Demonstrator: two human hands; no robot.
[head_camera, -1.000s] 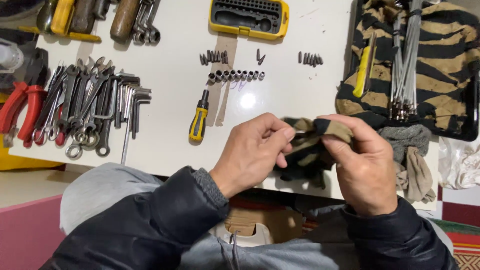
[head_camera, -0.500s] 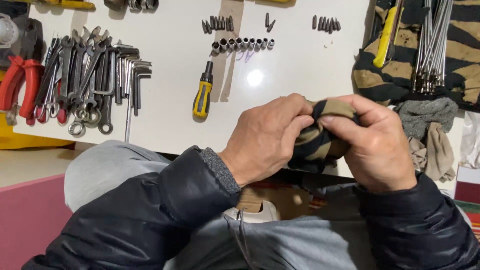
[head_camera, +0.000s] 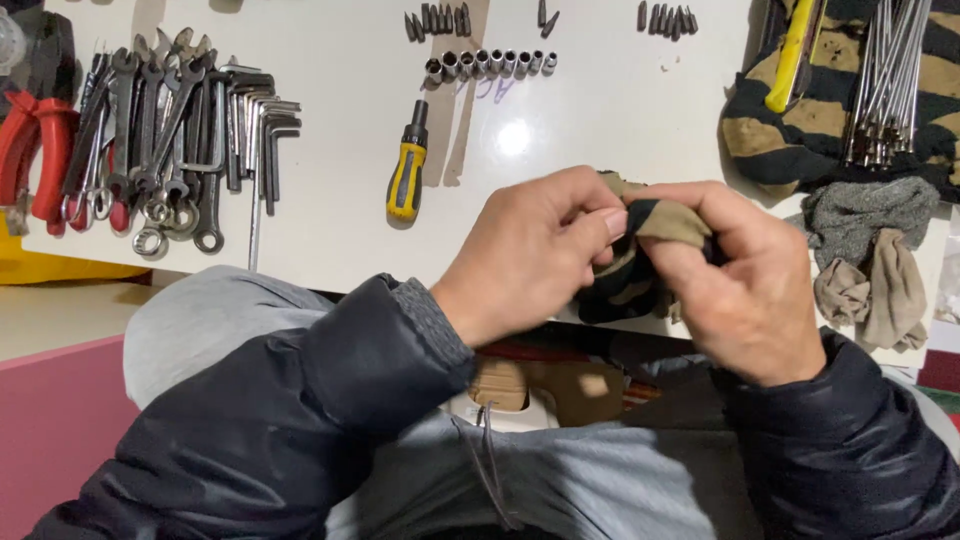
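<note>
Striped cloth, olive and black, sits bunched between your two hands just over the near edge of the white table. From the head view, your left hand has its fingers curled shut, thumb pressing the upper fold against the forefinger, which looks like a pinch meant to keep the fabric from slipping. Your right hand is closed over the other side, its fingertips tucked into the same fold, so the cloth is stretched a little between both grips. Part of the rag hangs down below the hands, dark and loose.

Farther up the table, a yellow-handled screwdriver lies well apart from your hands, with a row of sockets above it. Wrenches and hex keys lie fanned at the left, likely laid out for easy picking. At the right, a striped rag cushions a bundle of thin metal rods, and grey cloths lie just beside your right hand.
</note>
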